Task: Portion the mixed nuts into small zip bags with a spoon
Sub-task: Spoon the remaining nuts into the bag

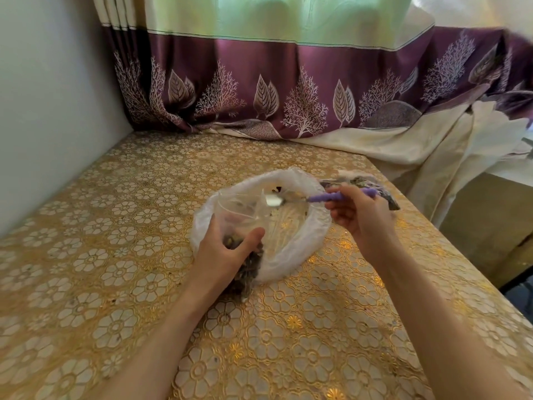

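While the left hand (227,249) grips the zip bag (242,215) and right-hand fingers (343,209) pinch the spoon (317,197), tilting risks spilling nuts (245,269) onto the worktop (115,255).

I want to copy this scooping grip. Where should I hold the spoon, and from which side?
Hold the spoon by its purple handle, coming from the right, as the right hand does. The handle lies nearly level and points right, while the metal bowl reaches left over the small bag that the left hand holds, so gripping there likely keeps the bowl free.
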Action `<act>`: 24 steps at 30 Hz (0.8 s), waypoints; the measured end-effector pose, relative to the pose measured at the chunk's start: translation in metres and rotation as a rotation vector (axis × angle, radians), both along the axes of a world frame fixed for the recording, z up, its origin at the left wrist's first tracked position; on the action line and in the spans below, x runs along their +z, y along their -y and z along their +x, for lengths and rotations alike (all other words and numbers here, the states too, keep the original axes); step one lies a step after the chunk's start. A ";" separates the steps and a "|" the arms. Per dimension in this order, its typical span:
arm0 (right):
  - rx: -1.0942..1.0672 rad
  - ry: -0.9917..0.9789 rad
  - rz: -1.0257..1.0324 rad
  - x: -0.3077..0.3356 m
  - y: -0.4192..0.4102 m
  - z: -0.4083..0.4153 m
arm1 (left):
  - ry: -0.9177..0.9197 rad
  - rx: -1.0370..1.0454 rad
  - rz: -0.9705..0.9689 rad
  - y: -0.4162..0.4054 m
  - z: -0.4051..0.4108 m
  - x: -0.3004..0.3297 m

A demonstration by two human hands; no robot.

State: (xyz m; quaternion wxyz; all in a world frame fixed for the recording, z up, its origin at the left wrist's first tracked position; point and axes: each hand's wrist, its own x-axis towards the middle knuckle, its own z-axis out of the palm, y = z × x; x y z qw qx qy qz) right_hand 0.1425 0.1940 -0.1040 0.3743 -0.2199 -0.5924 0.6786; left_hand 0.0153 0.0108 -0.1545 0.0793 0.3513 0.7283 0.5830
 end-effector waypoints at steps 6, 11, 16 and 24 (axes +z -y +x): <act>-0.081 0.196 0.129 -0.019 -0.003 -0.005 | 0.007 0.025 0.081 -0.003 -0.004 -0.003; -0.035 0.169 0.118 -0.018 -0.005 -0.020 | 0.020 0.017 0.100 -0.004 -0.006 -0.005; -0.028 0.164 0.091 -0.021 -0.006 -0.037 | 0.043 0.006 0.092 -0.005 -0.008 -0.006; -0.211 0.125 -0.030 -0.034 -0.016 -0.059 | 0.052 0.020 0.071 -0.005 -0.009 -0.008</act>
